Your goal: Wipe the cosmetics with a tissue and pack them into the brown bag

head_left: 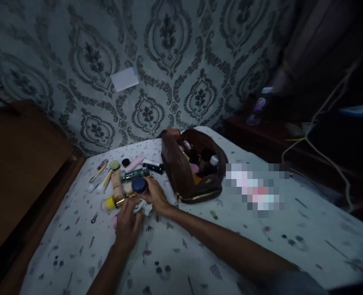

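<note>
My right hand (157, 196) is closed around a small jar with a dark blue lid (139, 185), held just above the bed. Close beside it, my left hand (128, 219) has its fingers bent around a crumpled white tissue (145, 207), which lies between the two hands. A gold-trimmed item (121, 201) shows at the left fingertips. Around the hands lie a beige tube (117, 184), a yellow-capped container (109, 203), a dark green tube (134, 174) and a pink tube (135, 163). Part of a pink item (114, 221) shows behind my left wrist.
An unzipped brown cosmetic bag (176, 168) with several bottles inside stands right of the hands. A blurred-out patch (255, 188) covers something farther right. A bottle (258, 107) stands on a dark surface near a hanging cord (314, 143). Patterned wall (169, 61) rises behind the bed.
</note>
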Available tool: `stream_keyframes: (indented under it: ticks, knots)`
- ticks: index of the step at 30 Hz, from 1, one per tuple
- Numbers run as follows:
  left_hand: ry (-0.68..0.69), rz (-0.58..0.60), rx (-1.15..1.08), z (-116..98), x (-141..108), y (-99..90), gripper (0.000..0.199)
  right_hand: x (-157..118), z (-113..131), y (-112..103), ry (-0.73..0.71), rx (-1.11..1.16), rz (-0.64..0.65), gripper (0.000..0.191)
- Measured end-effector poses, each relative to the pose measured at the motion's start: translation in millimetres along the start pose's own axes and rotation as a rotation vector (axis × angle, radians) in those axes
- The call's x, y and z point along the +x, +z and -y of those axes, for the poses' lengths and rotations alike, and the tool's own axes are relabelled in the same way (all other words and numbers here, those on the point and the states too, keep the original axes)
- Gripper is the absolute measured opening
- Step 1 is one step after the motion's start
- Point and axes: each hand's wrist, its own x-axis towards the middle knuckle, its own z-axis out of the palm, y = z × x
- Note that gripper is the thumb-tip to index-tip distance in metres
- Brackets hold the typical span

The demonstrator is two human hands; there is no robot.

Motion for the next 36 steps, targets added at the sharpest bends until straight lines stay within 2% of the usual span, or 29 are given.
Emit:
stream_keyframes:
  ticks: [5, 10, 12, 14, 17, 21, 26, 32, 36]
  knots:
    - [-0.005, -0.105, 0.053, 6, 5, 5.1, 0.023, -5, 5, -5, 0.002, 0.016, -0.039, 0.045]
    - [-0.037, -0.163, 0.117, 7, 19, 8.9, 0.027, -11, 11, -11, 0.026, 0.061, -0.067, 0.05]
    - [-0.022, -0.124, 0.129, 7, 23, 10.8, 0.031, -13, 12, -13, -0.028, 0.052, -0.078, 0.046]
    - [0.019, -0.035, 0.15, 5, 26, 13.1, 0.035, -17, 11, -15, -0.085, 0.024, -0.061, 0.04]
    - [0.121, 0.104, 0.199, 0, 27, 17.3, 0.04, -23, 7, -17, -0.078, -0.036, -0.013, 0.035]
    - [0.183, 0.148, 0.263, -6, 30, 26.0, 0.041, -32, 3, -20, -0.07, -0.067, 0.007, 0.028]
    - [0.106, 0.087, 0.316, -8, 36, 38.2, 0.035, -38, 0, -23, -0.091, -0.07, 0.007, 0.012]
    - [-0.021, 0.062, 0.273, -11, 41, 36.4, 0.035, -36, -1, -26, -0.111, -0.031, 0.023, 0.019]
    - [-0.115, 0.097, 0.299, -9, 40, 30.2, 0.042, -37, 1, -29, -0.113, 0.003, 0.03, 0.028]
